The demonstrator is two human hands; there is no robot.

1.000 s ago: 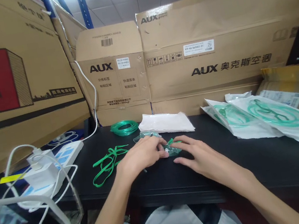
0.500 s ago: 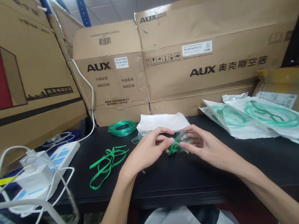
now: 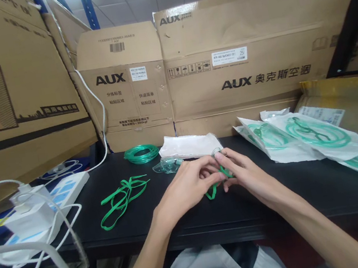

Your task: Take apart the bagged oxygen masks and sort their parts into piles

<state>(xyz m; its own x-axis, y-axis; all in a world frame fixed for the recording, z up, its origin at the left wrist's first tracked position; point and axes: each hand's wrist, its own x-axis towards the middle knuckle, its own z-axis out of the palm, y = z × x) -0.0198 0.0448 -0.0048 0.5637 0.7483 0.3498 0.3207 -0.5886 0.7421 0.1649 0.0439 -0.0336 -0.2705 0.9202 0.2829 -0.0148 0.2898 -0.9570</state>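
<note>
My left hand (image 3: pixel 189 183) and my right hand (image 3: pixel 246 174) meet over the middle of the black table. The fingers of both are closed around a green elastic strap (image 3: pixel 212 192) and a small clear plastic piece (image 3: pixel 215 151), mostly hidden by the fingers. A short end of the strap hangs below my left fingers. Just beyond my left hand lies a clear greenish plastic mask (image 3: pixel 168 165). Behind it is a white paper-backed pouch (image 3: pixel 189 145). To the left rest a coil of green tubing (image 3: pixel 141 153) and a loose bundle of green straps (image 3: pixel 124 199).
Sealed pouches with green tubing (image 3: pixel 317 130) are piled on the right. A white power strip (image 3: pixel 67 190) with plugs and looping cables occupies the left. Large cardboard boxes (image 3: pixel 242 99) wall off the back. The table's front edge (image 3: pixel 204 236) runs close to my body.
My hands have come closer together, and the clear piece is now more covered by my fingers. More of the mask shows behind my left hand. The view has shifted slightly right.
</note>
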